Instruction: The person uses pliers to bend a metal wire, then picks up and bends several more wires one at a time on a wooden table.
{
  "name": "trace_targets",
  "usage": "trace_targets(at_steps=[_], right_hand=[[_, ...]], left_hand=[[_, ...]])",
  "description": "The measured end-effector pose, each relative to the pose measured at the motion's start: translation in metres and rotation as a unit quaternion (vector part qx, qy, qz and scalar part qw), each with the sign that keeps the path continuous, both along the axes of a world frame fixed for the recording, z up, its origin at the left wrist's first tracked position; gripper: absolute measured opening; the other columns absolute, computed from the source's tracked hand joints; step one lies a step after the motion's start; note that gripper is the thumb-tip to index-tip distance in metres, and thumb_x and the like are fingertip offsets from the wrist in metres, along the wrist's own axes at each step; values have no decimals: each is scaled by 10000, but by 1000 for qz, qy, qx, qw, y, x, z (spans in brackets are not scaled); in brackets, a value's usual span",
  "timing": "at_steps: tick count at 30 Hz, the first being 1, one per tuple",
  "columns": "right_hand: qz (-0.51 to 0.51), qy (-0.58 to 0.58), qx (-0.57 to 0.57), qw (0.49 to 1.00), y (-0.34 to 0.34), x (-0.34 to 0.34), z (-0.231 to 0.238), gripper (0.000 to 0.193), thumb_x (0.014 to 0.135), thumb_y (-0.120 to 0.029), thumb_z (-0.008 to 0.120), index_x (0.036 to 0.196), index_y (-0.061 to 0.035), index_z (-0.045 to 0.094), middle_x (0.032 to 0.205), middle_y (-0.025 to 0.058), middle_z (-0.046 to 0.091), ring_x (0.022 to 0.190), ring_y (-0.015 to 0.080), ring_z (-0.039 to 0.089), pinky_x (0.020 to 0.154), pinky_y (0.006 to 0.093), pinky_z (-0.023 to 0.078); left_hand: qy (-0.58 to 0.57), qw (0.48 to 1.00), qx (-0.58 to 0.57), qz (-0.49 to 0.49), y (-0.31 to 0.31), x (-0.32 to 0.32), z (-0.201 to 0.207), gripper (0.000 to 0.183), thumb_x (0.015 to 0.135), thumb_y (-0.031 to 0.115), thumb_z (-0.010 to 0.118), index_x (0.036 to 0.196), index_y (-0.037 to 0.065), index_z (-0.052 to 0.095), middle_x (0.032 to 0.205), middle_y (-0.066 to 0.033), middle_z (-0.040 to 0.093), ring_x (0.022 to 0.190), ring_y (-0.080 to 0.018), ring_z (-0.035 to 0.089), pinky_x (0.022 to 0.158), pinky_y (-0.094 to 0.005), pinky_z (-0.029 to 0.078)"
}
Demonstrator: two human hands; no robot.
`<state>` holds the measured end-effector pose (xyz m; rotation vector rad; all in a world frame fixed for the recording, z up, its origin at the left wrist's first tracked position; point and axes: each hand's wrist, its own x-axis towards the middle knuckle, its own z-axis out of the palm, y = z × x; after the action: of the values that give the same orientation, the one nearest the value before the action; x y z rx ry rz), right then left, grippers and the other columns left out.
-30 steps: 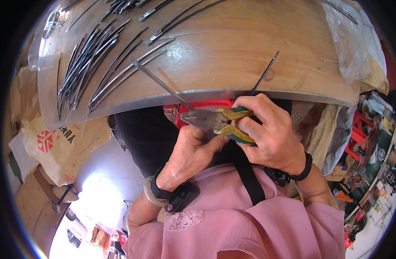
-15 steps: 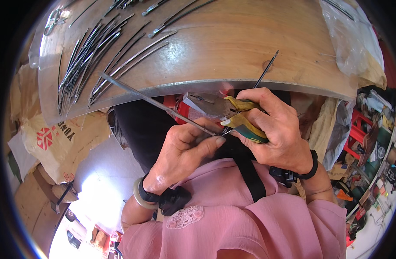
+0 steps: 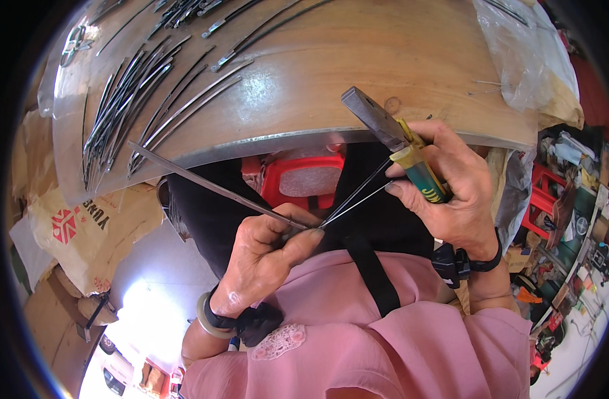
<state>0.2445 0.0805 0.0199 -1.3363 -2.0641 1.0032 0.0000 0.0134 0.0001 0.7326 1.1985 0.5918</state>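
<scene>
My left hand [image 3: 268, 256] is closed, thumb against forefinger, on a long thin metal strip [image 3: 204, 181] that slants up and left to the table edge. From those fingertips, thin dark and bright strands [image 3: 357, 201] run up to my right hand [image 3: 454, 186]. Combination pliers [image 3: 377, 120] with yellow and green handles are gripped in that right hand, their jaws pointing up and left over the table edge. The thumb and a finger of the same hand pinch the strand ends. How the strands join the strip is hidden by my left fingertips.
A wooden table [image 3: 317, 80] under a clear sheet curves across the front. Many thin metal strips [image 3: 125, 110] lie in a bundle at its left. Scissors [image 3: 74, 45] lie far left, a plastic bag [image 3: 517, 53] far right. A red stool [image 3: 301, 176] shows below the edge.
My right hand has moved up and right with the pliers, whose jaws now point upward, away from my left hand. Strands now stretch between both hands. My left hand shifted slightly left and down.
</scene>
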Motion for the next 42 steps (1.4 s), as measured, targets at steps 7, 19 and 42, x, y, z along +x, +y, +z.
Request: trace_targets(at_steps=[7, 19, 42], right_hand=[[18, 8, -12, 1000, -2, -1, -1, 200, 728, -122, 800, 825, 15, 691, 1075, 128, 629, 841, 229, 655, 729, 300, 507], [42, 62, -19, 997, -9, 1, -7, 240, 698, 8, 726, 935, 13, 690, 1052, 129, 621, 796, 250, 642, 689, 301, 505], [-213, 373, -243, 870, -22, 25, -17, 149, 778, -51, 725, 882, 27, 653, 1058, 147, 599, 849, 187, 577, 761, 292, 452]], left_hand=[[8, 1000, 20, -8, 0, -1, -1, 80, 847, -29, 654, 825, -104, 666, 861, -53, 657, 629, -54, 477, 544, -226, 377], [-5, 999, 38, -17, 1, 2, 0, 92, 849, -24, 648, 829, -112, 665, 880, -66, 658, 644, -64, 500, 555, -235, 395], [-224, 950, -95, 197, -9, -31, -9, 236, 947, 114, 582, 1122, -45, 587, 887, -190, 665, 630, -232, 650, 511, -301, 516]])
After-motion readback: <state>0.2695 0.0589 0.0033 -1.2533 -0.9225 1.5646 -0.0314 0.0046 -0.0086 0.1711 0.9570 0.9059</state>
